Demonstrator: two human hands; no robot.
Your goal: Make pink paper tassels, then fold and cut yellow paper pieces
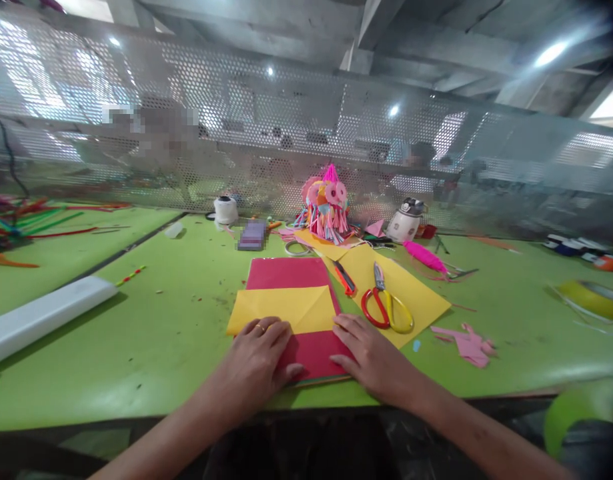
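Note:
A folded yellow paper (286, 308) lies across a red paper sheet (289, 273) on the green table (161, 333). My left hand (259, 357) rests flat on the near edge of the yellow paper, fingers stretched out, a ring on one finger. My right hand (371, 357) lies flat on the red sheet at the yellow paper's right corner, fingers spread. Neither hand grips anything. Red and yellow scissors (386, 303) lie on a second yellow sheet (396, 287) just beyond my right hand, beside an orange cutter (345, 278).
A pink and yellow paper craft with tassels (326, 203) stands at the back. Pink scraps (469, 343) lie to the right, a white tube (41, 317) to the left, coloured sticks (16, 227) far left. A perforated metal screen (286, 120) closes the far side.

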